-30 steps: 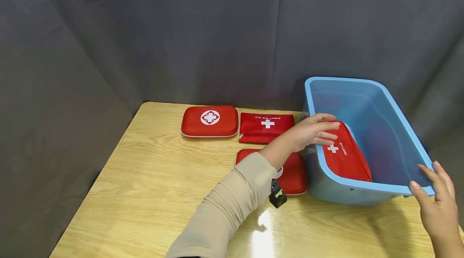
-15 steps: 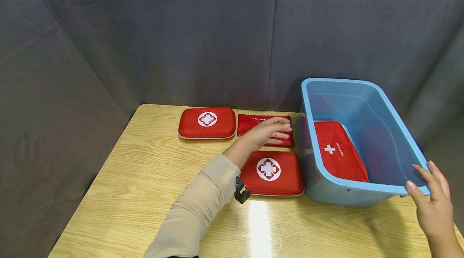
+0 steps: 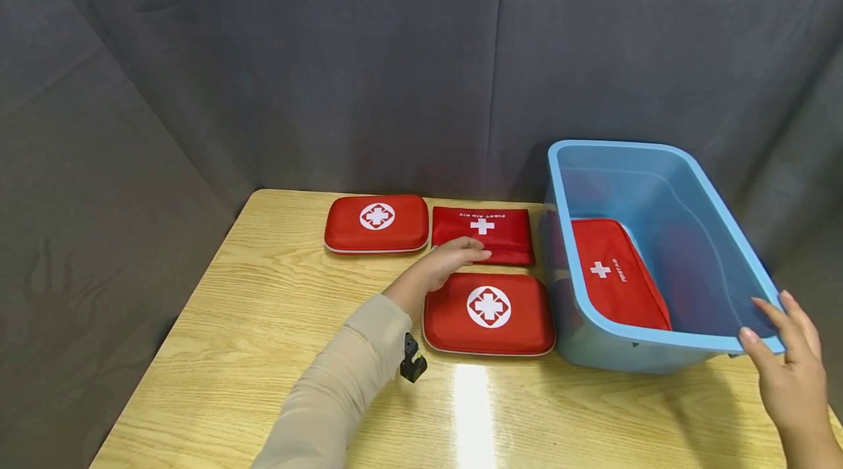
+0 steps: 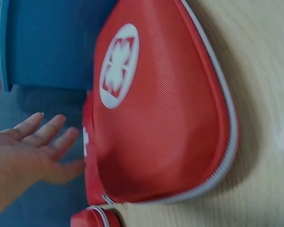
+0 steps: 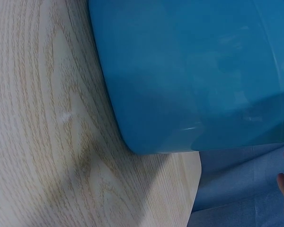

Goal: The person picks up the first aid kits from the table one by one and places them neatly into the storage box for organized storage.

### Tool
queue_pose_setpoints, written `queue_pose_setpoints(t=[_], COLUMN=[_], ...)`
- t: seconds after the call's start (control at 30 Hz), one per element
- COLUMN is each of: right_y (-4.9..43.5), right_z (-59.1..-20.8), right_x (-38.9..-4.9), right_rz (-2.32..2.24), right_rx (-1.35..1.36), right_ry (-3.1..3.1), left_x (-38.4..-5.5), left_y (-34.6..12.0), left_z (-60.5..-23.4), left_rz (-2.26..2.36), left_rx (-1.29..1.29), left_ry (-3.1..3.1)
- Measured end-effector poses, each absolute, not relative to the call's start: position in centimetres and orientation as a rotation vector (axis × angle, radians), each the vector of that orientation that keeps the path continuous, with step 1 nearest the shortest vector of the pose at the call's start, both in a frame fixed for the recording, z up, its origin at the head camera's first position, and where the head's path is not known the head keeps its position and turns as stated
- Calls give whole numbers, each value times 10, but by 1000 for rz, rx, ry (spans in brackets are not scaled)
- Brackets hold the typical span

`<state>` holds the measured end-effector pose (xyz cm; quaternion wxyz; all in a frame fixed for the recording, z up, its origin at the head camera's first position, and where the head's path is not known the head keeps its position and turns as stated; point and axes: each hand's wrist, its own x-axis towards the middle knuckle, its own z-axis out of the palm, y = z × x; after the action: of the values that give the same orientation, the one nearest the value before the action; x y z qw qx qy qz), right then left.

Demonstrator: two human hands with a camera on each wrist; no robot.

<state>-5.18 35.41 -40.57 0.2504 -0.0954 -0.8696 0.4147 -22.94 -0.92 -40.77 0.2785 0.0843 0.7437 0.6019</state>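
In the head view my left hand (image 3: 449, 260) reaches over the gap between a soft red first aid pouch (image 3: 503, 238) and a hard-shell red first aid case (image 3: 454, 319), fingers extended and holding nothing. The left wrist view shows this hand (image 4: 35, 151) spread beside the large case (image 4: 170, 109). A smaller red case (image 3: 345, 224) lies left of the pouch. My right hand (image 3: 797, 374) holds the near right corner of a blue plastic bin (image 3: 632, 338), thumb at the front rim and a finger inside. Another red first aid pouch (image 3: 615, 293) lies in the bin.
Everything stands on a light wooden table (image 3: 250, 352). Grey cloth (image 3: 369, 74) hangs behind it and along the sides. The bin's left wall is close beside the front case and the pouch.
My left hand has withdrawn from over the bin leftward to above the kits on the table, without anything in it. My right hand has stayed at the bin's corner.
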Motion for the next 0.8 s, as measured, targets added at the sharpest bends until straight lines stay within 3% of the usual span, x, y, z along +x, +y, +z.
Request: queue_pose_setpoints(t=[0.23, 0.7, 0.8], right_y=[355, 353, 355], right_z=[-405, -406, -406], right_x=[-51, -52, -52], right_rz=[1127, 1147, 1145], right_rx=[-255, -272, -263], right_ry=[-2359, -2347, -2357], left_x=[-227, -277, -269], left_y=[-23, -42, -44], left_z=[-410, -516, -509], left_rz=[1461, 1343, 1361], left_rx=[113, 104, 59], left_ry=[2164, 2328, 2287])
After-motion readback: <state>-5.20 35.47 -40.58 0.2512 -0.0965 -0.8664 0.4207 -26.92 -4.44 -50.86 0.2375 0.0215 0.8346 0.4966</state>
